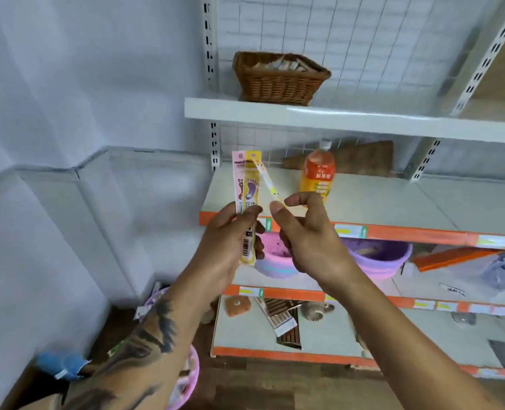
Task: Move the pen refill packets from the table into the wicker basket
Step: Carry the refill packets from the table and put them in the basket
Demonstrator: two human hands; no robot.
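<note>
- Wicker basket [277, 81] — woven brown cane, rough and matt.
- Pen refill packets [246, 208] in the left hand [227, 241] — glossy printed plastic film.
- Top shelf [363, 121]: smooth white board with a slight sheen.
- Shelf uprights [211, 69]: white-painted perforated metal.
- Bottle [317, 176]: shiny plastic, orange label.
- Basins [378, 258]: smooth plastic, purple.

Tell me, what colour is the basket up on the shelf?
Brown woven wicker basket, seen in the head view.

No legible text, blurred print on packets [246, 208], bottle label [317, 176], shelf tags [351, 231]
</note>
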